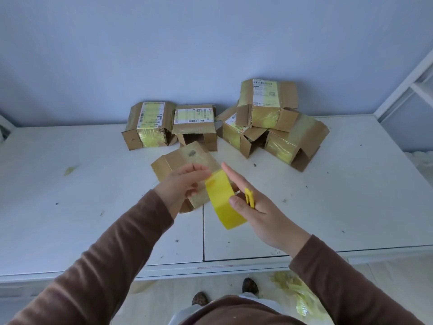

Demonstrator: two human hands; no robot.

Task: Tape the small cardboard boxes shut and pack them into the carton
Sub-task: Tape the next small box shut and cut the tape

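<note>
Roll of yellow tape (223,200) held up above the white tabletop (328,207), between both hands. Right hand (255,207) carrying the roll: thumb pressed on its outer face, index finger stretched straight along the far side, grip clamped on the tape. Small yellow cutter (249,198) sticking up between the right fingers. Left hand (185,184) at the roll's upper edge, fingers curled, grip pinching the loose tape end. Directly beneath the hands, one small cardboard box (182,163) lying tilted on the tabletop, partly hidden. Further back, against the pale blue wall (164,55): two boxes (150,125) side by side to the left, already carrying yellow tape and shipping labels, and a pile of three more (269,123) to the right, the top one resting on the two below. Several end flaps standing open. Crumpled yellow tape scraps (295,294) on the floor to the right. Brown sleeves (105,266) on both arms.
</note>
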